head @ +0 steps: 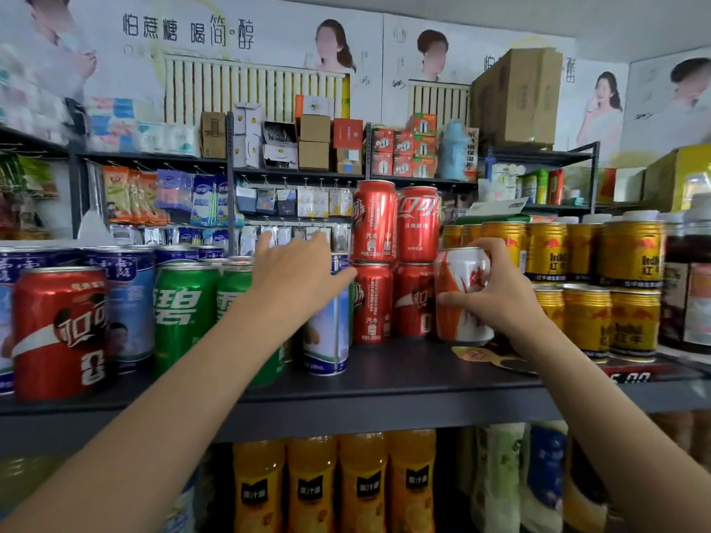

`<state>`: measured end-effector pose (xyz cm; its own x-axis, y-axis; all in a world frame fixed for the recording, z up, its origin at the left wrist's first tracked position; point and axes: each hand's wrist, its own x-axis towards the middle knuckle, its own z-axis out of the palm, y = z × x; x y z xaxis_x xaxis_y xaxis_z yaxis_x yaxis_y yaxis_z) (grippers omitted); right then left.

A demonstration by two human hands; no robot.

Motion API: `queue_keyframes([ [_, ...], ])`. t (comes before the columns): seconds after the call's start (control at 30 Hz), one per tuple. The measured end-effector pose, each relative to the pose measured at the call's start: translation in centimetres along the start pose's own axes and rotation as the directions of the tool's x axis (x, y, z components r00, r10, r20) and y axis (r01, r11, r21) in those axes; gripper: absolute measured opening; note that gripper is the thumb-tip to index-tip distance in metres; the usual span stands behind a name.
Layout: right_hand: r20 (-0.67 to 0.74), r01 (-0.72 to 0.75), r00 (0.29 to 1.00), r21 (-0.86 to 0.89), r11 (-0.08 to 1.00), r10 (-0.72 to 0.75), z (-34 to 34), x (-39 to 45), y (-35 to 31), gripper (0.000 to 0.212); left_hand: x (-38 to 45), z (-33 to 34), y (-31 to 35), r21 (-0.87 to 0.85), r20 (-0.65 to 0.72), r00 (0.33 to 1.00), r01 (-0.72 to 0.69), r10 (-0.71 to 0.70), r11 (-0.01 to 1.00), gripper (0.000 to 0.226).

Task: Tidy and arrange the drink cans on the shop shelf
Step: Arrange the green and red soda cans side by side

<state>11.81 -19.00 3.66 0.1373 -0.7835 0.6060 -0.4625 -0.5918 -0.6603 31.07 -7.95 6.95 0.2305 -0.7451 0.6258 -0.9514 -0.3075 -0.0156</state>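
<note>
Orange-and-white can: upright on the shelf, between the red cola stack and the gold cans; my right hand wraps it.
Left hand: fingers extended, resting on the blue-and-white can, nothing gripped.
Hidden: my left palm covers that can's top; rear rows unclear.

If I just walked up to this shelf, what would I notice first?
Probably the two hands in the middle of the shelf: the right hand grips a white and orange can, and the left hand reaches over a white and blue can. Between them stand red cola cans stacked two high, with gold cans stacked to the right and green cans on the left.
</note>
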Motion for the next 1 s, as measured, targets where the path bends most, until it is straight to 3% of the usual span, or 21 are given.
queue_keyframes([
  [0.07, 0.026, 0.008, 1.000, 0.028, 1.000, -0.009, -0.6, 0.1, 0.6, 0.083, 0.6, 0.3, 0.3, -0.004, -0.029, 1.000, -0.003, 0.003, 1.000, 0.044],
  [0.2, 0.045, 0.051, 0.997, 0.082, 0.995, -0.055, -1.6, 0.2, 1.1, 0.077, 0.9, 1.0, 2.8, -0.197, -0.058, 0.998, -0.016, 0.005, 0.980, 0.040],
  [0.3, 0.021, 0.097, 0.995, 0.051, 0.994, -0.098, -2.8, 0.4, 0.8, 0.078, 1.3, 1.7, 5.8, -0.247, -0.130, 0.990, -0.090, 0.059, 0.965, 0.037],
  [0.47, 0.011, 0.151, 0.989, -0.037, 0.988, -0.151, -5.1, 0.5, 0.7, 0.080, 3.0, 3.6, 9.2, -0.335, -0.112, 0.991, -0.110, 0.076, 0.936, 0.035],
  [0.63, 0.019, 0.150, 0.988, 0.017, 0.989, -0.150, -5.9, 0.5, 1.4, 0.079, 3.5, 4.7, 10.6, -0.267, -0.128, 0.990, -0.088, 0.055, 0.960, 0.046],
  [0.7, 0.014, 0.146, 0.989, 0.071, 0.987, -0.147, -5.7, 0.5, 1.2, 0.081, 3.2, 4.7, 10.3, -0.228, -0.124, 0.989, -0.111, 0.084, 0.967, 0.061],
  [0.77, 0.004, 0.171, 0.985, 0.111, 0.979, -0.173, -5.5, 0.4, 0.8, 0.083, 2.2, 4.2, 9.4, -0.221, -0.219, 0.968, -0.169, 0.120, 0.960, 0.066],
  [0.87, -0.024, 0.232, 0.972, 0.205, 0.951, -0.232, -5.1, 0.1, -0.7, 0.077, 0.5, 2.5, 6.2, -0.199, -0.392, 0.910, -0.226, 0.134, 0.954, 0.047],
  [1.0, 0.034, 0.273, 0.953, 0.347, 0.898, -0.302, -3.9, -0.5, -4.1, 0.070, -0.6, -0.3, 0.3, -0.203, -0.379, 0.925, -0.092, 0.009, 0.975, 0.031],
])
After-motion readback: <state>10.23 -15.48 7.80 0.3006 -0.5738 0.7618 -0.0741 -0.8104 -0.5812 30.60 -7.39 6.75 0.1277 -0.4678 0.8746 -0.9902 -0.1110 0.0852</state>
